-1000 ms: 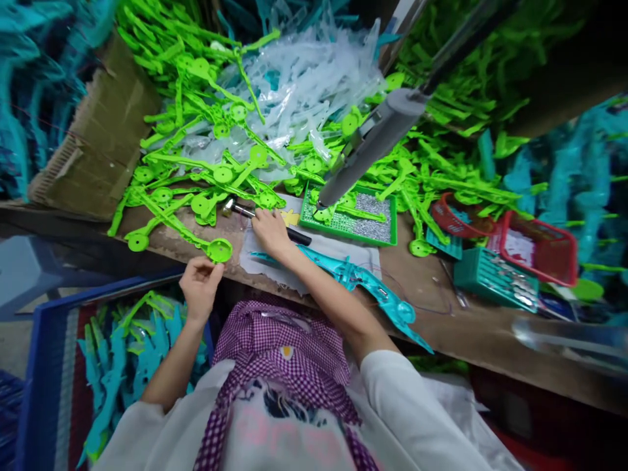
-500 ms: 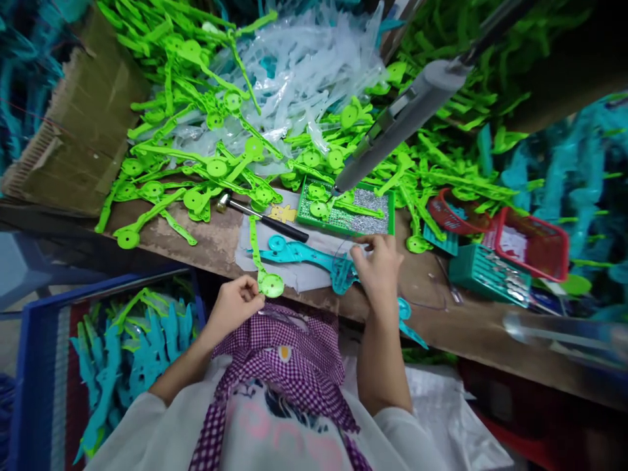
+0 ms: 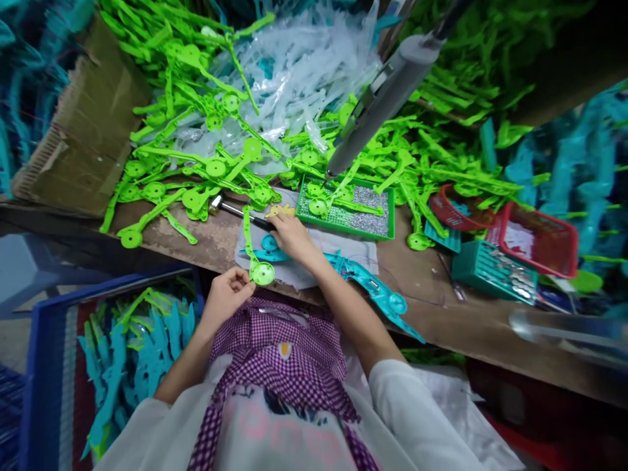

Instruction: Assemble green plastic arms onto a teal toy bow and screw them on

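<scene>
My left hand [image 3: 226, 296] is closed, its fingertips pinching the edge of the round end of a bright green plastic part [image 3: 262, 273]. The part's narrow arm points away from me over the table edge. My right hand [image 3: 294, 241] closes round the black handle end of a hammer [image 3: 245, 214], whose metal head lies to the left. The fingers cover the end of the handle. Beneath my right wrist and forearm, long teal plastic parts [image 3: 375, 291] lie across a pale cloth [image 3: 366, 252], partly hidden by the arm.
Behind stands a green tray [image 3: 370, 230] of small metal pieces with green parts on top. A grey power tool [image 3: 383, 108] hangs over it. Green parts [image 3: 216, 167] heap up behind. Baskets [image 3: 564, 255] stand right. A blue crate [image 3: 36, 366] of parts sits lower left.
My right hand has moved left from the teal part to the hammer handle. The teal part now lies spread out to the right. My left hand has shifted slightly left with the green part.
</scene>
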A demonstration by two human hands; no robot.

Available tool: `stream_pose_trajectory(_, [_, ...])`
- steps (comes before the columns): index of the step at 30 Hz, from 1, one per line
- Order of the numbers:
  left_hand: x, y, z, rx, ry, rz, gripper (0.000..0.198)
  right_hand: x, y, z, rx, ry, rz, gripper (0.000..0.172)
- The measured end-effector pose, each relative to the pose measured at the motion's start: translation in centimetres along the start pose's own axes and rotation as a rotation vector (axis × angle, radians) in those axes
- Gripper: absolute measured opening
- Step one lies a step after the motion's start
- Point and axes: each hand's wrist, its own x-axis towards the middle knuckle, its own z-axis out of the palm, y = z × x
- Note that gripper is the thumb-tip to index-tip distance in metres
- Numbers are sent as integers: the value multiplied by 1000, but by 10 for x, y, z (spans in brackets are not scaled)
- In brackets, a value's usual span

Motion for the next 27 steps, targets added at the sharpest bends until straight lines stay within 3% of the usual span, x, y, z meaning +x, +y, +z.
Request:
stream_pose_trajectory(3, [-3,-2,-5,3,4,1,20,-6,-1,-6,-37,87,-1,43])
stream_pose_trajectory(6, [-2,-2,-8,-21,41,19,21,-29,-9,-6,-16,118,22,38])
stream_pose_trajectory(11, [8,-2,0,29,76,56,19,-74,-26,16,181,61,31,40])
stream_pose_trajectory(15, [2,2,9,121,47,30,17,-87,-28,28,273,86,0,44])
stream_pose_trajectory(21, [-19,-2,13,142,13,-37,17,-106,-19,13,376,241,-77,37])
stream_pose_trajectory(24, [-10,-6,16,210,76,73,14,-106,-16,12,409,205,-158,40])
stream_pose_trajectory(27, [5,-9,17,366,141,272,11,-92,-14,18,403,122,-187,47])
